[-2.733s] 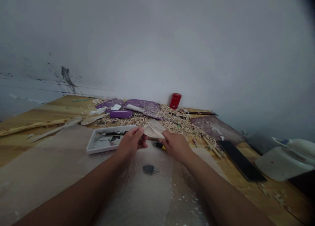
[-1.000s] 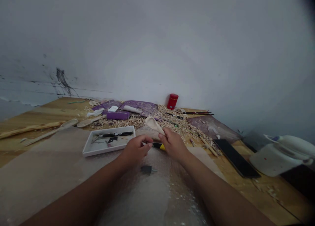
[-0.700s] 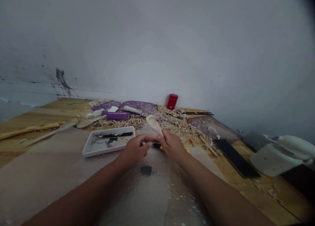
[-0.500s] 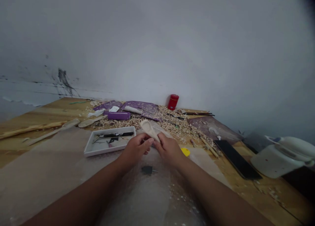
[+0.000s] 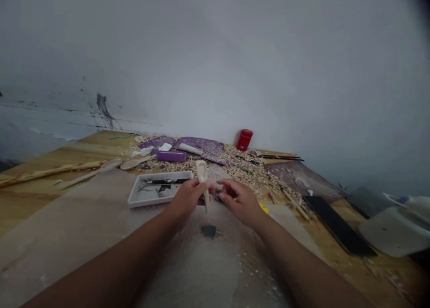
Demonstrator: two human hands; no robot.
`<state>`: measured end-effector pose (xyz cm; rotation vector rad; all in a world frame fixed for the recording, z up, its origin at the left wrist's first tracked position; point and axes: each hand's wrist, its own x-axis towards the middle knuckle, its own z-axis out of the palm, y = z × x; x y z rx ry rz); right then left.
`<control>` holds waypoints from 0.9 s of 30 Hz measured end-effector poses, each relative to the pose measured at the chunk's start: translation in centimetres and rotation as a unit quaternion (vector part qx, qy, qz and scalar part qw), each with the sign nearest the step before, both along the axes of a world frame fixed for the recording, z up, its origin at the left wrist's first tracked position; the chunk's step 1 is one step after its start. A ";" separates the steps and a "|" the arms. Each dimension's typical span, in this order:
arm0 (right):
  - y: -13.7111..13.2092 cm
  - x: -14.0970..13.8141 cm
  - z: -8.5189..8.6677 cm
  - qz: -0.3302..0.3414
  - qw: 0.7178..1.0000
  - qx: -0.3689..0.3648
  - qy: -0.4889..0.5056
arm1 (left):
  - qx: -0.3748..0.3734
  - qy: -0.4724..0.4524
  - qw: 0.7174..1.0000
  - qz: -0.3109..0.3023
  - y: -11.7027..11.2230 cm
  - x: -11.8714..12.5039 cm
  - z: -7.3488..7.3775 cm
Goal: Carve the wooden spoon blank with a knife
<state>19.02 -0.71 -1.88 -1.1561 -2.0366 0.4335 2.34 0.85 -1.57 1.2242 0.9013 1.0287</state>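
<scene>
A pale wooden spoon [image 5: 202, 170] stands nearly upright in my left hand [image 5: 188, 196], its bowl at the top and its handle pointing down. My left fingers and thumb are closed around it just below the bowl. To its right, my right hand [image 5: 240, 200] hovers with curled fingers apart, holding nothing and not touching the spoon. Below the hands a small dark blade-like piece [image 5: 209, 231] with a thin shank lies on the translucent sheet [image 5: 188, 263]. Left of my left hand sits a white tray [image 5: 148, 204] with a black-handled tool and small dark pieces.
Wood shavings [image 5: 248, 173] are heaped behind the hands, near a purple roll [image 5: 171, 156] and a red canister [image 5: 244, 140]. More wooden spoons [image 5: 90, 173] and a stick [image 5: 50, 173] lie left. At right are a black phone-like slab [image 5: 339, 225] and a white pot-like container [image 5: 396, 232].
My right hand has let go of the spoon and moved right. The spoon has turned from tilted to nearly upright in my left hand. The whole view has shifted slightly.
</scene>
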 end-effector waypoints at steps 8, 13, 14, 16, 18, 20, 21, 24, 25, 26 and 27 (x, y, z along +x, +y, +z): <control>0.2 -0.1 0.4 0.080 0.993 0.015 -0.080 | -0.014 -0.021 0.996 -0.081 -0.2 0.1 -0.9; 0.0 -0.3 0.3 0.071 0.995 -0.028 -0.057 | -0.008 -0.011 0.996 -0.088 -0.3 0.1 -0.7; -0.1 -0.4 0.3 0.069 0.996 -0.037 -0.041 | -0.007 -0.007 0.996 -0.086 -0.3 0.2 -0.7; -0.3 -0.6 0.3 0.065 0.996 -0.052 -0.007 | -0.008 0.004 0.997 -0.082 -0.4 0.3 -0.6; -0.4 -0.9 0.3 0.051 0.996 -0.066 0.017 | -0.009 0.019 0.996 -0.088 -0.5 0.3 -0.6; -0.6 -1.2 0.2 0.024 0.996 -0.074 0.036 | -0.006 0.030 0.994 -0.107 -0.7 0.3 -0.5; -0.7 -1.3 0.2 0.013 0.996 -0.075 0.047 | -0.001 0.030 0.993 -0.117 -0.8 0.3 -0.5; -1.2 -1.7 0.3 0.025 0.994 -0.081 0.068 | 0.017 0.037 0.990 -0.136 -1.0 0.2 -0.3; -1.3 -1.8 0.4 0.041 0.993 -0.088 0.064 | 0.022 0.043 0.989 -0.137 -1.0 0.2 -0.3; -1.4 -1.7 0.5 0.052 0.993 -0.090 0.053 | 0.026 0.049 0.989 -0.135 -1.0 0.2 -0.3; -1.4 -1.7 0.5 0.053 0.994 -0.084 0.036 | 0.027 0.055 0.989 -0.131 -1.0 0.2 -0.4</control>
